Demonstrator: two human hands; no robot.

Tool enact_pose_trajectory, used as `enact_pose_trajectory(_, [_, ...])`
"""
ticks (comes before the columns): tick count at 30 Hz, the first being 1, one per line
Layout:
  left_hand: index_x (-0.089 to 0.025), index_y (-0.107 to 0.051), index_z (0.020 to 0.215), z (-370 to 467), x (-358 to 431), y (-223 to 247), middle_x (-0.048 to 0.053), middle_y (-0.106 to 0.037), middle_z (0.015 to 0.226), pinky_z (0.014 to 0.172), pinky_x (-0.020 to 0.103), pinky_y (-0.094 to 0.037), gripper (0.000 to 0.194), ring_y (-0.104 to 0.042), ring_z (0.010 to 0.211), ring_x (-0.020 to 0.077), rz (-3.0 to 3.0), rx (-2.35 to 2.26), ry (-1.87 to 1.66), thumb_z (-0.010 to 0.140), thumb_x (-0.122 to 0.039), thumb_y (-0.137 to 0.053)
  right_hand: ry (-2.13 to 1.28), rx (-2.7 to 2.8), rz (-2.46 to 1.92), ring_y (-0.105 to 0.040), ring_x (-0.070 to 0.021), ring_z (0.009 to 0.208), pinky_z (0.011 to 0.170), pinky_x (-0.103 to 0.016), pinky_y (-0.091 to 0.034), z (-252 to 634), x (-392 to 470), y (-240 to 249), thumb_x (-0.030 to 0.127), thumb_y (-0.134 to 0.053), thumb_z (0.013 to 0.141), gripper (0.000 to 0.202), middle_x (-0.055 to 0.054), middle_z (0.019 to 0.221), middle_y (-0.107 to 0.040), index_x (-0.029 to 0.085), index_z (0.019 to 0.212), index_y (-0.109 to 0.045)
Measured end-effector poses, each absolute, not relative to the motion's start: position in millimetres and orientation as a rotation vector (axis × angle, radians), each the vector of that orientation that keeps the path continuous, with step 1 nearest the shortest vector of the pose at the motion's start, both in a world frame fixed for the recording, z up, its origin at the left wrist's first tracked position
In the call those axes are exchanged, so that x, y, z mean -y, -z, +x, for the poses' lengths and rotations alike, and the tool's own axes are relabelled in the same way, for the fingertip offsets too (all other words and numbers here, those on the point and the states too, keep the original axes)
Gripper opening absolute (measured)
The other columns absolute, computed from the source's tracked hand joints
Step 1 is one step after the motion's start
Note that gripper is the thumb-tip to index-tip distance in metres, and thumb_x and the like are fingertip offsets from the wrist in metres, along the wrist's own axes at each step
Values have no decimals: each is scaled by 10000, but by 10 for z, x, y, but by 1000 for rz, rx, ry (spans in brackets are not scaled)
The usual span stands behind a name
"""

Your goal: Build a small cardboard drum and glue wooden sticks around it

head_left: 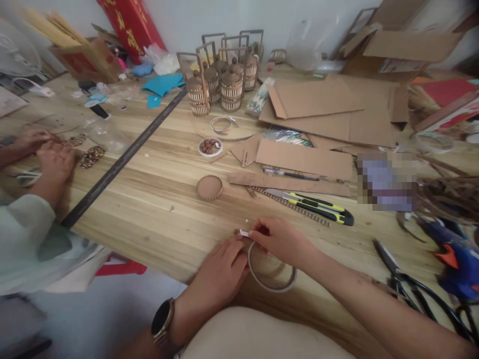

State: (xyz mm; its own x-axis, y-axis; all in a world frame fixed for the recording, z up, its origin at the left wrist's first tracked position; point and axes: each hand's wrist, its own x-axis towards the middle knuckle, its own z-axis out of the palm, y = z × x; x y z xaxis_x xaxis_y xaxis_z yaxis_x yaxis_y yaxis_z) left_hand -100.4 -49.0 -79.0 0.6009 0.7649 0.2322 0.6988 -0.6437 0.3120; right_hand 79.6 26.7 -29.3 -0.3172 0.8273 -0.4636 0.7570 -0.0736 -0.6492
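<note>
In the head view, the right forearm slants in from the lower right, the right hand (279, 239) bent down with its grip pinching a small white strip (244, 233) between thumb and forefinger. The left hand (222, 264) lies low, fingers curled, beside a pale ring (275, 289) near the bench's (168, 204) front edge; whether its grip holds anything, I cannot tell.

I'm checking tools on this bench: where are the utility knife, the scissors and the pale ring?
Utility knife (318, 203), head view: middle of the handle.
Scissors (400, 276), head view: the pivot.
Pale ring (275, 289), head view: the lower rim.
</note>
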Motion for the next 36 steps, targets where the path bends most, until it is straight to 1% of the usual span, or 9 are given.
enact_pose_trajectory(4, [-120, -638, 967, -1024, 449, 735, 121, -654, 1068, 945, 426, -549, 191, -611, 1087, 257, 2618, -1190, -569, 985, -190, -461, -1184, 2191, -1810, -598, -145, 633, 563, -240, -379, 746, -271, 333, 234, -556, 859, 165, -13, 678, -690, 190, 746, -668])
enact_pose_trajectory(9, [-133, -642, 1025, -1050, 423, 714, 114, -663, 1123, 950, 427, -541, 223, -602, 1111, 249, 2642, -1187, -614, 1001, -205, -433, -1140, 2188, -1859, -606, -157, 682, 590, -251, -372, 703, -268, 394, 250, -557, 862, 176, -33, 737, -712, 189, 755, -682])
enact_pose_trajectory(14, [-137, -656, 957, -1097, 408, 704, 134, -660, 1146, 909, 435, -555, 224, -619, 1071, 261, 2593, -1209, -602, 988, -198, -442, -1093, 2187, -1921, -610, -169, 691, 586, -262, -355, 674, -238, 387, 253, -550, 872, 170, -39, 754, -713, 196, 775, -677])
enact_pose_trajectory(17, [-114, -630, 1090, -1111, 399, 705, 166, -638, 1196, 905, 438, -563, 235, -628, 1074, 267, 2554, -1230, -606, 992, -205, -436, -1053, 2208, -1936, -625, -184, 728, 605, -272, -358, 659, -229, 381, 252, -554, 879, 165, -49, 784, -720, 195, 784, -677])
enact_pose_trajectory(19, [-104, -560, 1247, -1112, 396, 724, 181, -624, 1236, 911, 437, -566, 305, -632, 1089, 267, 2555, -1258, -583, 1000, -217, -420, -1039, 2218, -1936, -638, -195, 761, 624, -277, -367, 652, -226, 383, 247, -555, 883, 163, -56, 809, -728, 193, 786, -675])
enact_pose_trajectory(21, [-78, -500, 1322, -1108, 395, 756, 195, -620, 1260, 913, 434, -569, 357, -635, 1100, 275, 2613, -1254, -573, 1007, -215, -402, -1036, 2221, -1939, -646, -200, 778, 635, -278, -376, 647, -222, 386, 247, -552, 889, 165, -59, 821, -733, 190, 792, -674])
enact_pose_trajectory(24, [-44, -479, 1342, -1102, 397, 815, 197, -621, 1292, 955, 429, -553, 369, -612, 1169, 283, 2731, -1185, -568, 1010, -175, -386, -1037, 2217, -1949, -650, -199, 777, 641, -279, -382, 640, -216, 387, 247, -543, 892, 167, -59, 834, -739, 189, 805, -674])
enact_pose_trajectory(28, [-54, -448, 1386, -1107, 416, 868, 190, -601, 1349, 1028, 429, -509, 395, -563, 1266, 265, 2775, -1170, -498, 1006, -151, -399, -1021, 2220, -1967, -652, -206, 790, 639, -279, -378, 627, -203, 372, 257, -533, 893, 176, -61, 837, -737, 192, 808, -672])
enact_pose_trajectory(36, [-21, -505, 1322, -1087, 450, 840, 201, -620, 1325, 1035, 425, -509, 365, -576, 1255, 276, 2824, -1222, -461, 1016, -171, -375, -1020, 2207, -1964, -659, -205, 799, 645, -272, -395, 627, -179, 364, 249, -532, 895, 168, -58, 852, -742, 196, 816, -671])
